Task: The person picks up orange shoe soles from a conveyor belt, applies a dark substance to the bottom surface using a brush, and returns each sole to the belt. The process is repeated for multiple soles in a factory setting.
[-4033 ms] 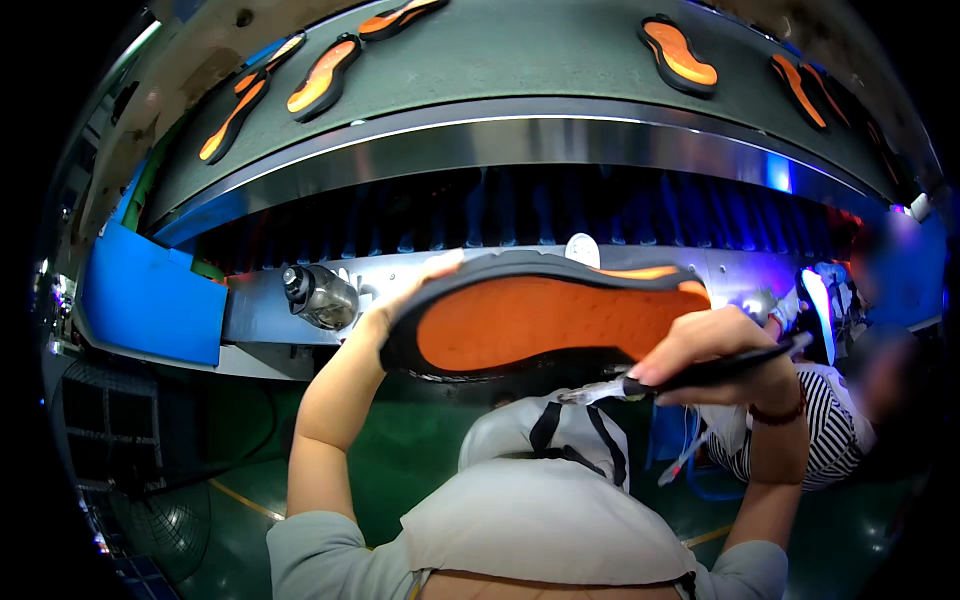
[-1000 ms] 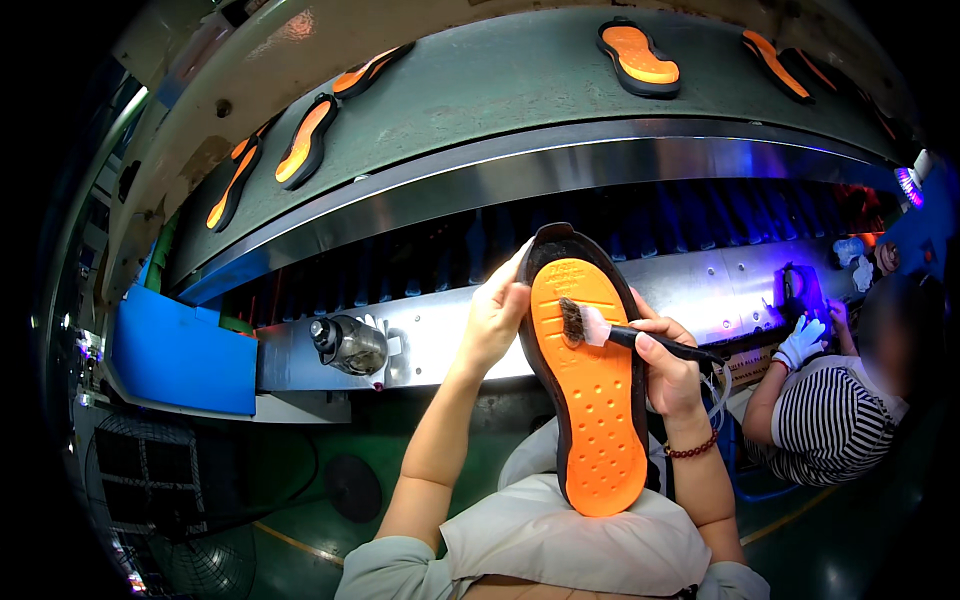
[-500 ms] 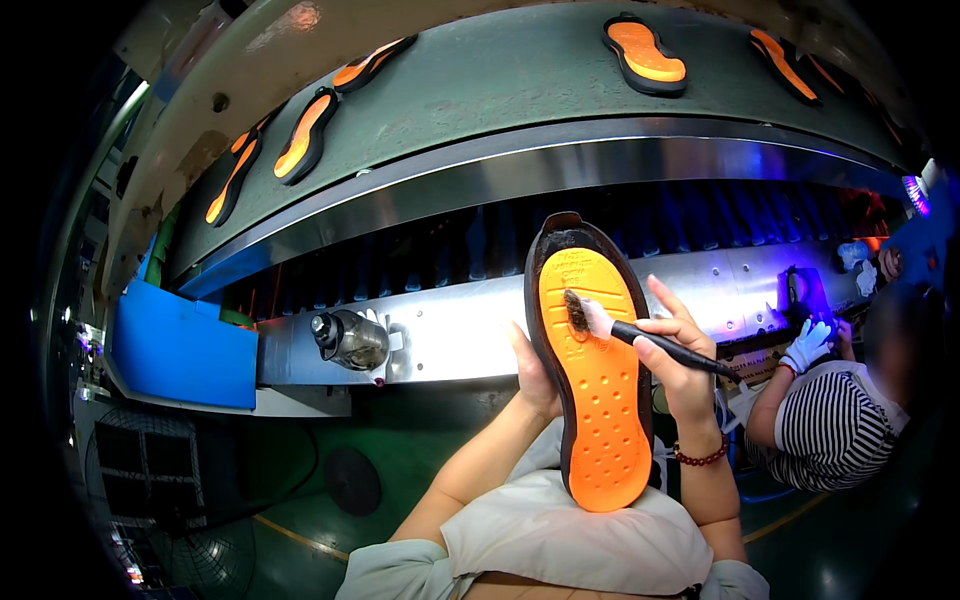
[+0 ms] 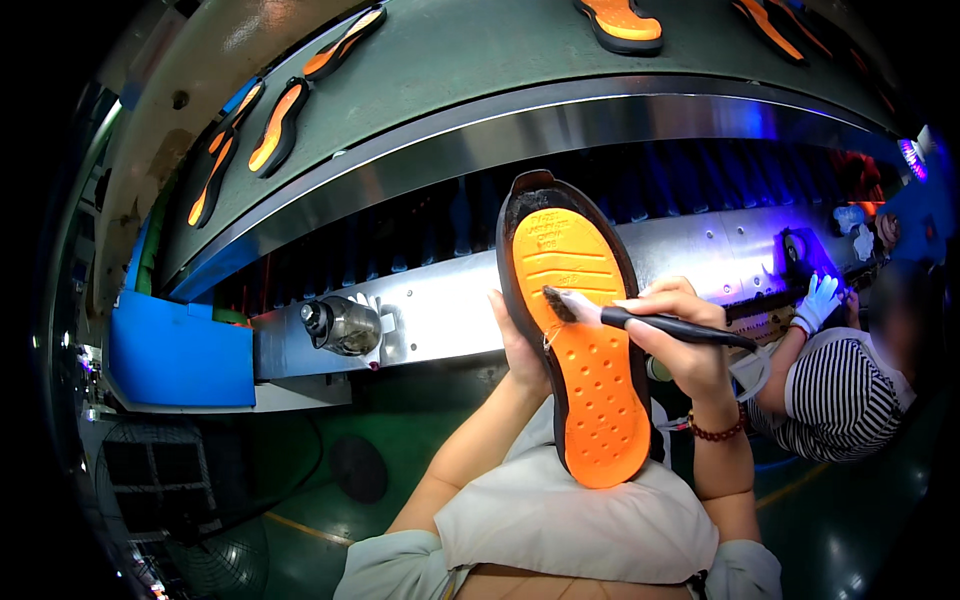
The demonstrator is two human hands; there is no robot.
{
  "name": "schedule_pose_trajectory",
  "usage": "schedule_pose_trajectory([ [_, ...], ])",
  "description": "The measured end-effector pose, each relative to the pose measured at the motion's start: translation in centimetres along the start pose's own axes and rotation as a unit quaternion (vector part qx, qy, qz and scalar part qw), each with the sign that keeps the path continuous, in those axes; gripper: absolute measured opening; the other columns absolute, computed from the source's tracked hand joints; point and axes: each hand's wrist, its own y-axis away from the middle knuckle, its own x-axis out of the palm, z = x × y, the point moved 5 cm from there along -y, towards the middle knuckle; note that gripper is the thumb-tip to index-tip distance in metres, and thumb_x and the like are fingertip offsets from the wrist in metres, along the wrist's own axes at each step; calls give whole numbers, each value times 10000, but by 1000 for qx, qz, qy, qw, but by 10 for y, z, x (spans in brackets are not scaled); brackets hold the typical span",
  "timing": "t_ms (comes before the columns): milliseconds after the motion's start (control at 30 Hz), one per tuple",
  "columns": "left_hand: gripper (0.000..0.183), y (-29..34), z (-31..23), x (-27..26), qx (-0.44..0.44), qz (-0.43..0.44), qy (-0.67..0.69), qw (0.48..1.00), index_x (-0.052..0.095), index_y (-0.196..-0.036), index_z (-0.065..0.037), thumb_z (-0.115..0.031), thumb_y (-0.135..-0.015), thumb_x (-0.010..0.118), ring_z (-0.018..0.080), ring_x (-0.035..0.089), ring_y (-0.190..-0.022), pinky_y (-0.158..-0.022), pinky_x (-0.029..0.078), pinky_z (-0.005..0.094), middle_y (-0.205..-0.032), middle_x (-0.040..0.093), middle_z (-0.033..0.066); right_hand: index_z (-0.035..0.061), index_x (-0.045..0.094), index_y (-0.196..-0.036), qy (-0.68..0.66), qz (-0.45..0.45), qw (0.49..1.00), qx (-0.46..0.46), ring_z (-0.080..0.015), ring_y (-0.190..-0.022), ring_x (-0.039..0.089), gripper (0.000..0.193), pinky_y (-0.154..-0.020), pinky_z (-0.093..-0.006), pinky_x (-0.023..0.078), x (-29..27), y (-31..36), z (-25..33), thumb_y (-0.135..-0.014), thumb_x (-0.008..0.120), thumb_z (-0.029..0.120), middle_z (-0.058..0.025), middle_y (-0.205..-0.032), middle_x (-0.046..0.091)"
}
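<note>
An orange shoe sole with a black rim (image 4: 600,410) stands tilted up in front of me, its heel end near my lap and its toe end pointing away. My left hand (image 4: 520,345) grips its left edge, the fingers hidden behind it. Between the fingers and thumb of my right hand (image 4: 685,335) is a black-handled brush (image 4: 640,318). Its dark bristles touch the orange face near the left edge, just below the raised ridges. A wet-looking streak shows there. A beaded bracelet circles my right wrist.
More orange-and-black soles (image 4: 278,128) lie on the green conveyor belt (image 4: 450,60) beyond a metal rail. A dark capped bottle (image 4: 342,325) stands on the metal ledge (image 4: 440,325) at left. At right sits a co-worker in a striped top (image 4: 850,395), wearing a pale glove (image 4: 817,303).
The brush has moved down and left across the sole, toward its left edge. The sole's toe end has shifted up and left in view. The co-worker's gloved hand has risen.
</note>
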Motion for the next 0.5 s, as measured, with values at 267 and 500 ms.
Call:
schedule_pose_trajectory([
  [267, 762, -1, -7, -7, 58, 66, 104, 991, 352, -1267, -104, -680, -806, 163, 234, 464, -1084, -932, 368, 358, -1232, 448, 94, 1, 663, -838, -220, 87, 964, 122, -123, -757, 516, 160, -704, -219, 413, 4, 17, -6, -679, 660, 21, -63, -780, 590],
  [500, 714, -15, -38, -10, 175, -27, 6, 984, 346, -1279, -119, -645, -829, 173, 247, 430, -1129, -955, 344, 370, -1278, 408, 85, 31, 670, -844, -147, 172, 974, 24, -113, -773, 519, 222, -695, -215, 405, 9, 27, 5, -627, 690, -10, -50, -760, 612],
])
